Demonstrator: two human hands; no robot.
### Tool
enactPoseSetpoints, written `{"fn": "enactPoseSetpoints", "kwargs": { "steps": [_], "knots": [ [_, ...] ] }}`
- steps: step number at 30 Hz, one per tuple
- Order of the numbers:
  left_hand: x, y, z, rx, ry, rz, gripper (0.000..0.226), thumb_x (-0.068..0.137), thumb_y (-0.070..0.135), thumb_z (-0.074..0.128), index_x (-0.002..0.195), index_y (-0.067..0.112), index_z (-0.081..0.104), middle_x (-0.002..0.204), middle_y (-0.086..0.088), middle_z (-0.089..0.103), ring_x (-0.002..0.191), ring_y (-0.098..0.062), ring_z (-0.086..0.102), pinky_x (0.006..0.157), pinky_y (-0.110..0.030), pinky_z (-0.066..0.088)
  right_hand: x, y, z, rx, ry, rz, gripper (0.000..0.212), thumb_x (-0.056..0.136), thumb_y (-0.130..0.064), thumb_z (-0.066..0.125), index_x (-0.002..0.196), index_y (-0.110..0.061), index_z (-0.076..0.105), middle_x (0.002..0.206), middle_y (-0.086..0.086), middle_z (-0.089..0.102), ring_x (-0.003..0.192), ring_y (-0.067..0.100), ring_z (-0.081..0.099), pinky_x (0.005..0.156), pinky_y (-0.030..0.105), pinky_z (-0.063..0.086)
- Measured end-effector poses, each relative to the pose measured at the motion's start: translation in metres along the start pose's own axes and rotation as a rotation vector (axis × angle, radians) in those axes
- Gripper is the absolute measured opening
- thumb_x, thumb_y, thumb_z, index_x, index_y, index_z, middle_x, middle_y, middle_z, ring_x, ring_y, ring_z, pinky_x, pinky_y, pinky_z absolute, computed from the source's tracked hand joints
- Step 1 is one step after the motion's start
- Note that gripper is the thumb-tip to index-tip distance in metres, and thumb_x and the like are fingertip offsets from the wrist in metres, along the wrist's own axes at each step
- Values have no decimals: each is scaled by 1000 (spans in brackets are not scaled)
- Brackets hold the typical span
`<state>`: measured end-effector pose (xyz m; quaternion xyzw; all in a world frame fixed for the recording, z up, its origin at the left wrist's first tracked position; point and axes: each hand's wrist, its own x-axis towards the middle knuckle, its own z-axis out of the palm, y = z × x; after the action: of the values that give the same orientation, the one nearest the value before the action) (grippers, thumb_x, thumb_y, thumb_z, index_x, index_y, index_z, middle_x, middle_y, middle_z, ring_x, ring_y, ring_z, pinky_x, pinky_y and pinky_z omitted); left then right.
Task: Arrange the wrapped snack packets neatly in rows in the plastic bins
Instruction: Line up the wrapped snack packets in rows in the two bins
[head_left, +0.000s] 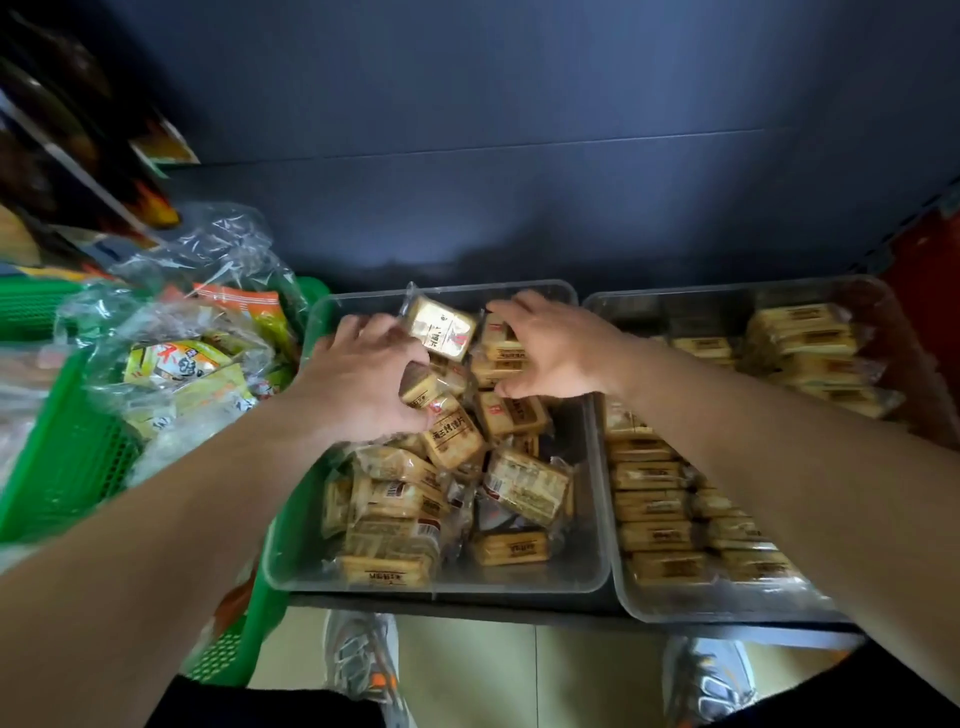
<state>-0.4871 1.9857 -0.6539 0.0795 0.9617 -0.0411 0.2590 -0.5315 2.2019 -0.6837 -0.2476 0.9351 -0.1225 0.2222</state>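
Two clear plastic bins sit side by side on a dark shelf. The left bin (592, 519) holds a loose jumble of tan wrapped snack packets (524, 486). The right bin (628, 592) holds packets stacked in neat rows (652, 504). Both hands reach into the far end of the left bin. My left hand (358, 379) grips a packet (426, 387) in curled fingers, and a shiny packet (441, 327) stands tilted just past its fingertips. My right hand (550, 345) curls over a small stack of packets (501, 358), thumb beneath it.
A green mesh basket (62, 467) at the left holds clear bags of yellow and orange snack packs (176, 364). A dark blue back wall (519, 182) rises behind the bins. Shelves of goods (78, 156) hang at the upper left. My shoes (363, 665) stand on the tiled floor below.
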Motion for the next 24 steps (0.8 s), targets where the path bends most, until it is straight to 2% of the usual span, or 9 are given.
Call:
{"fn": "enactPoseSetpoints", "kwargs": {
  "steps": [2,4,9,11,15,17,19,22,24],
  "knots": [
    [-7,-11,3,-94,-84,-3,75,75,63,77,137,38,43,153,5,31,143,-24,22,117,-49,28,13,-3,7,-55,-78,42,112,79,-59,76,161,-21,10,162,7,27,148,32,26,117,47,29],
    [-11,-17,6,-117,-127,23,75,74,65,76,133,36,41,151,6,34,142,-21,23,115,-48,31,20,-4,12,-120,-73,75,113,74,-65,76,160,-20,17,155,9,33,143,33,27,113,48,32],
    [-14,-22,8,-216,-65,8,65,76,66,74,127,37,45,144,11,41,137,-16,30,104,-42,36,24,-9,16,-210,-125,79,86,68,-68,77,137,-26,49,133,3,41,123,25,37,98,43,39],
    [-13,-22,10,-223,-42,4,77,75,67,74,138,40,39,151,10,37,141,-21,26,110,-47,35,24,-10,18,-217,-148,79,85,67,-64,80,137,-29,48,135,3,40,121,25,42,97,43,43],
    [-11,-16,21,-236,-152,-42,98,75,68,73,152,46,17,163,9,7,153,-34,4,120,-62,21,28,-14,15,-220,-196,110,105,67,-61,82,151,-23,32,143,5,44,127,28,46,100,43,44],
    [-8,-14,25,-219,-174,-49,108,74,70,72,155,48,3,166,8,1,154,-36,5,120,-63,21,30,-14,13,-205,-217,105,107,62,-63,84,149,-26,33,139,4,43,125,27,43,96,42,43],
    [-6,-14,24,-213,-156,-58,112,74,72,71,156,48,-2,167,8,8,152,-37,12,119,-60,26,30,-15,12,-181,-250,99,107,58,-64,85,146,-29,35,134,2,40,123,26,40,95,43,45],
    [-4,-13,19,-199,-92,-45,97,74,68,73,153,47,20,158,10,32,144,-32,24,111,-52,33,27,-15,14,-117,-272,92,102,56,-59,87,142,-30,39,125,0,35,120,25,38,97,45,47],
    [-5,-15,17,-239,-48,-16,78,72,64,76,138,48,37,139,14,48,133,-25,34,103,-46,39,24,-14,17,-78,-252,73,100,58,-57,87,142,-29,40,123,-1,34,118,23,37,98,45,46]
  ]
}}
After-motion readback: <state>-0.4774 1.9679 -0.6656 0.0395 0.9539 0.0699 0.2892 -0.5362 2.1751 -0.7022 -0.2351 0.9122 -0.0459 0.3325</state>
